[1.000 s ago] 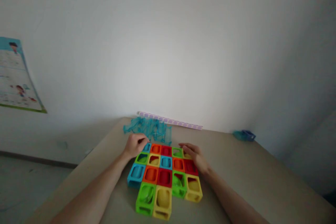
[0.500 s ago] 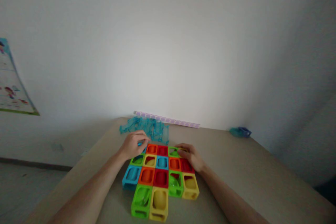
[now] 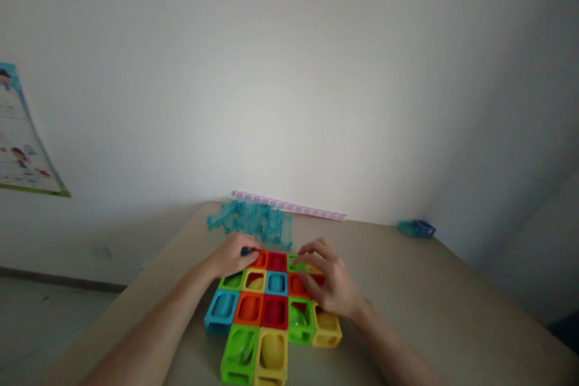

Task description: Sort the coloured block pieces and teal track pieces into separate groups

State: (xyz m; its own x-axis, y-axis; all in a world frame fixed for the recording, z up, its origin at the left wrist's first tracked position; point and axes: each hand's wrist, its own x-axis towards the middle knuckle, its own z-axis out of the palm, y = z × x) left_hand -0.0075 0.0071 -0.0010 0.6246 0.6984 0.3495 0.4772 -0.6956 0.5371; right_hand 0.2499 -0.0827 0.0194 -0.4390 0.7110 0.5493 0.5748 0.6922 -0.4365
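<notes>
left hand (image 3: 231,255) curled at the far left corner of the block grid (image 3: 271,310) on the table (image 3: 429,289), fingertips on a blue piece (image 3: 246,250), hold impossible to judge. right hand (image 3: 328,282) loosely spread over the right-hand blocks. risk: sideways pressure shoving loose blocks out of line.

Poster (image 3: 20,132) cut off at left edge; blocks (image 3: 274,312) partly under right hand (image 3: 332,286).
</notes>
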